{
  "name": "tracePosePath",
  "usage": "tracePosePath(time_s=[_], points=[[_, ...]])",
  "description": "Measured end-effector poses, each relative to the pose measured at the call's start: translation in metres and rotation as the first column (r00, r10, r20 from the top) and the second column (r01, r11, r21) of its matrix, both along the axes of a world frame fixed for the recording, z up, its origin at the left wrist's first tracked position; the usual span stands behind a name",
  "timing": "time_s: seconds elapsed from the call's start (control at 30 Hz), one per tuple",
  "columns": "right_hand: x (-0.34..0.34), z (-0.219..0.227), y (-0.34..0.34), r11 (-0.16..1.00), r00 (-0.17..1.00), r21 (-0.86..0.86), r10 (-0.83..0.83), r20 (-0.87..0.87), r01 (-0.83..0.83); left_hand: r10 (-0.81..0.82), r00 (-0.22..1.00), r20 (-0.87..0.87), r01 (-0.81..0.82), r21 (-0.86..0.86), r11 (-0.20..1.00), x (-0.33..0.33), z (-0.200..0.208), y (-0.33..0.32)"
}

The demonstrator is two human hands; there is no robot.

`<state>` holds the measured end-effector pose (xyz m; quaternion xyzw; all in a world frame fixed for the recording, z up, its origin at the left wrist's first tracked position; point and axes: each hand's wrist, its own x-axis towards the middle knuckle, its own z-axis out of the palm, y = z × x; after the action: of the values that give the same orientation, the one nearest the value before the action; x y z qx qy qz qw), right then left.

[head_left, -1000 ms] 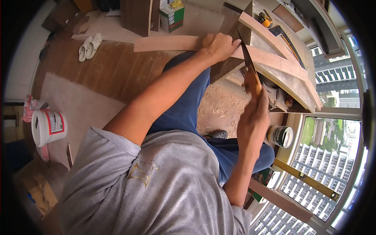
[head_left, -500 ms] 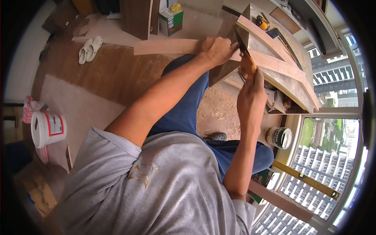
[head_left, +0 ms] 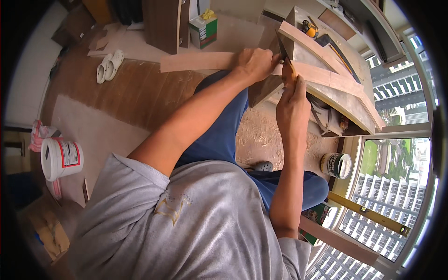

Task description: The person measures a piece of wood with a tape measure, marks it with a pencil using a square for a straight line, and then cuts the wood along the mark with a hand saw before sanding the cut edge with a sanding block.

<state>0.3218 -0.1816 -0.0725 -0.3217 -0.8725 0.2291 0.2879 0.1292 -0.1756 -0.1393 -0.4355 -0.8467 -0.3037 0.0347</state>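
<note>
A long, thin wooden strip [head_left: 198, 61] lies across the near corner of the workbench [head_left: 266, 88], its left end sticking out past the edge. My left hand [head_left: 255, 64] is closed over the strip close to the bench corner. In my right hand [head_left: 294, 105] is a handsaw [head_left: 283, 47], gripped by its orange-brown handle. The dark blade stands tilted across the strip just right of my left fingers. How deep its teeth sit in the wood I cannot tell. Another wooden strip [head_left: 317, 46] rests on the bench top beyond.
On the bench lie a yellow-black tape measure [head_left: 310, 29] and a dark straight tool [head_left: 343, 58]. A paint can [head_left: 337, 165] and a yellow spirit level [head_left: 368, 212] are by the window at right. Wood shavings [head_left: 256, 137] cover the floor below; a white bucket [head_left: 60, 158] stands left.
My right hand has drawn a little to the left with the saw. My left hand stays on the strip. The whole view has shifted slightly.
</note>
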Motion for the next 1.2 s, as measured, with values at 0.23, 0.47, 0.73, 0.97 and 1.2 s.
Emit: tracePosePath(time_s=[0.23,0.47,0.73,0.97,1.2], points=[[0.11,0.022,-0.084,0.981,0.99,-0.163,-0.091,0.107,0.108,0.026,1.0,0.01,-0.025,-0.025,0.999,-0.002,0.012,-0.014],[0.0,-0.009,-0.004,0.999,0.995,-0.001,-0.032,0.096,0.032,0.018,1.0,-0.009,-0.018,0.01,1.0,0.01,0.012,-0.009],[0.081,0.011,-0.066,0.987,0.989,-0.131,-0.072,0.126,0.089,0.05,0.998,-0.038,-0.049,0.044,0.998,-0.002,0.004,-0.013],[0.03,-0.021,-0.022,0.997,0.989,-0.037,-0.057,0.133,0.063,0.025,0.999,-0.03,-0.025,-0.001,1.0,0.008,0.015,-0.011],[0.031,0.0,-0.027,0.991,0.98,-0.106,-0.066,0.19,0.087,0.013,0.998,-0.058,-0.012,0.011,1.0,0.003,-0.002,-0.01]])
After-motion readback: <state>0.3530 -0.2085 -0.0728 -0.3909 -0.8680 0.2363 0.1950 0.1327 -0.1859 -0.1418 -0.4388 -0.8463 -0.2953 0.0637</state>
